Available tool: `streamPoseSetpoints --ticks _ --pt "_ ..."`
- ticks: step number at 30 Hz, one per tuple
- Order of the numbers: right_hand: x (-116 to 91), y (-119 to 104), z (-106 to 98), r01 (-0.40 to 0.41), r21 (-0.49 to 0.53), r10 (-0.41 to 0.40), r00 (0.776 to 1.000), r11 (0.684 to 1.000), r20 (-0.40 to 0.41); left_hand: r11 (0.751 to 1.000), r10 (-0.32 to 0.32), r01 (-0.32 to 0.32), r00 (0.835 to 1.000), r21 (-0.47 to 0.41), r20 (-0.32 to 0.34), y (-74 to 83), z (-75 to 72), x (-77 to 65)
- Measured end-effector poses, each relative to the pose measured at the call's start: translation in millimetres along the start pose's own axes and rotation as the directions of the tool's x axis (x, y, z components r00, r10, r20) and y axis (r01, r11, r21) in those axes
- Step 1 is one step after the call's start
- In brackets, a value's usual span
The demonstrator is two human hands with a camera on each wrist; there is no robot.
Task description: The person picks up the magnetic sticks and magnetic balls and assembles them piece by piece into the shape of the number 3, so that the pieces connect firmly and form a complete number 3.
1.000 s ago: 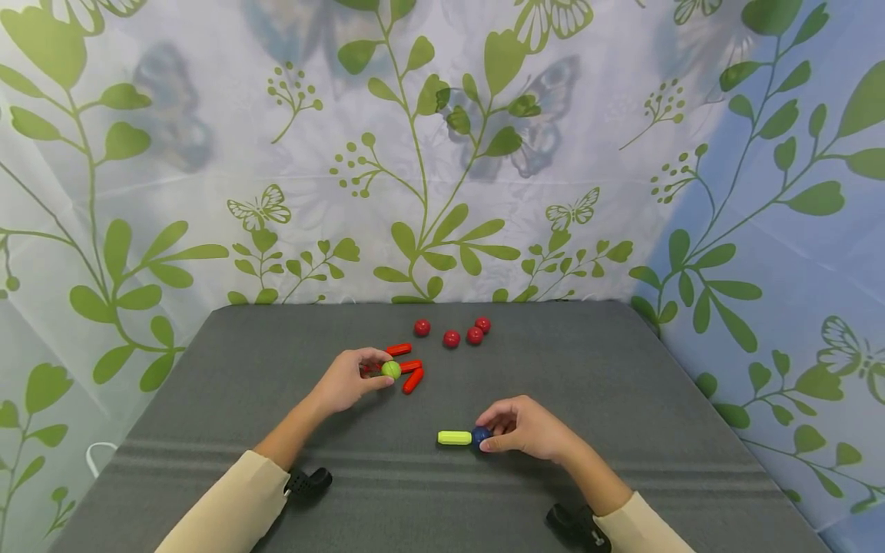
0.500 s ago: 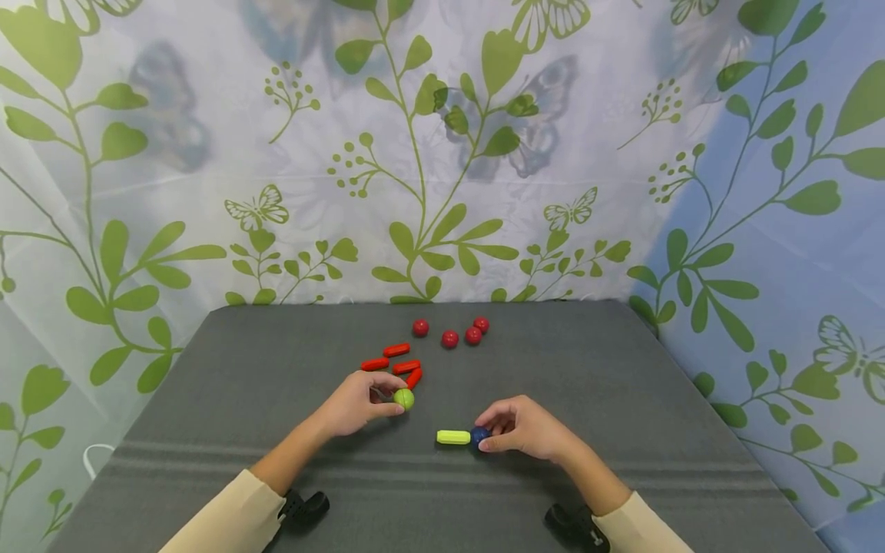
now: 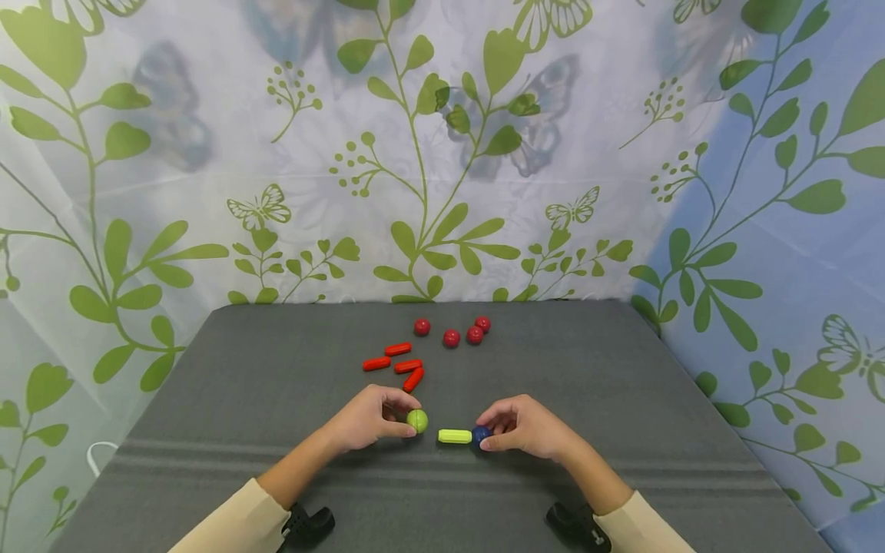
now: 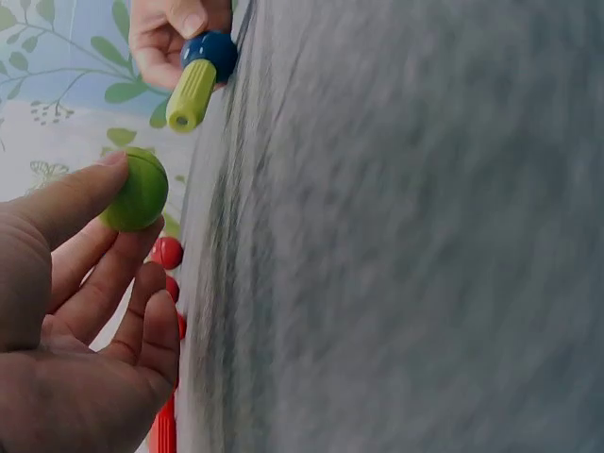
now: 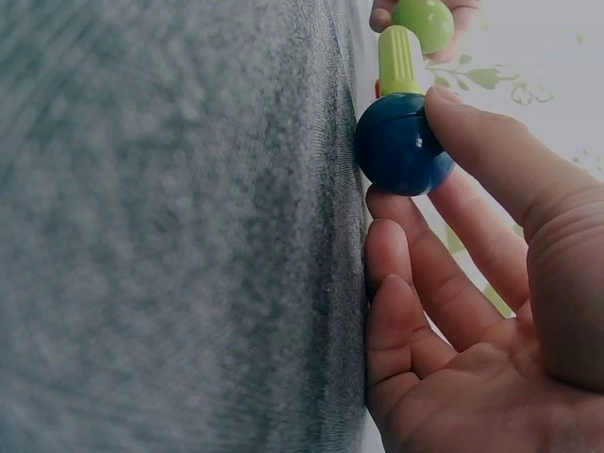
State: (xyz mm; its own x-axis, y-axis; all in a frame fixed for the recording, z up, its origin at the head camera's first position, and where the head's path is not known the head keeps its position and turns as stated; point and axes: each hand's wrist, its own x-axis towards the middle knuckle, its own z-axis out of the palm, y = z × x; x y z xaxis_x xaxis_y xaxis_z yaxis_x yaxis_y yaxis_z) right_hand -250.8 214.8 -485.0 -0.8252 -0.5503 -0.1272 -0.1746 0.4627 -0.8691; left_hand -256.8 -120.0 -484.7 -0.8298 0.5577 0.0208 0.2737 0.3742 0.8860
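Between thumb and fingers, my left hand pinches a green ball, just left of a yellow-green ribbed rod. A small gap separates the ball from the rod's free end, which shows a round hole in the left wrist view. At its other end the rod joins a dark blue ball. My right hand pinches that blue ball with thumb and fingertips, low at the table surface. In the right wrist view the green ball appears beyond the rod.
Several red rods lie on the grey table beyond my left hand. Several red balls sit farther back, near the far edge. A leaf-patterned curtain hangs behind and beside the table.
My left hand has brought the green ball from beside the red rods toward me and to the right, close to the yellow-green rod. My right hand has stayed in place with the blue ball.
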Motion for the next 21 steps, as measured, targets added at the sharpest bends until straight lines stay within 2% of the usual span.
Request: streamPoseSetpoints --ticks 21 --pt "0.0 0.3 0.5 0.002 0.019 -0.002 1.0 1.0 -0.002 0.993 -0.023 0.018 0.999 0.12 0.036 5.7 10.9 3.4"
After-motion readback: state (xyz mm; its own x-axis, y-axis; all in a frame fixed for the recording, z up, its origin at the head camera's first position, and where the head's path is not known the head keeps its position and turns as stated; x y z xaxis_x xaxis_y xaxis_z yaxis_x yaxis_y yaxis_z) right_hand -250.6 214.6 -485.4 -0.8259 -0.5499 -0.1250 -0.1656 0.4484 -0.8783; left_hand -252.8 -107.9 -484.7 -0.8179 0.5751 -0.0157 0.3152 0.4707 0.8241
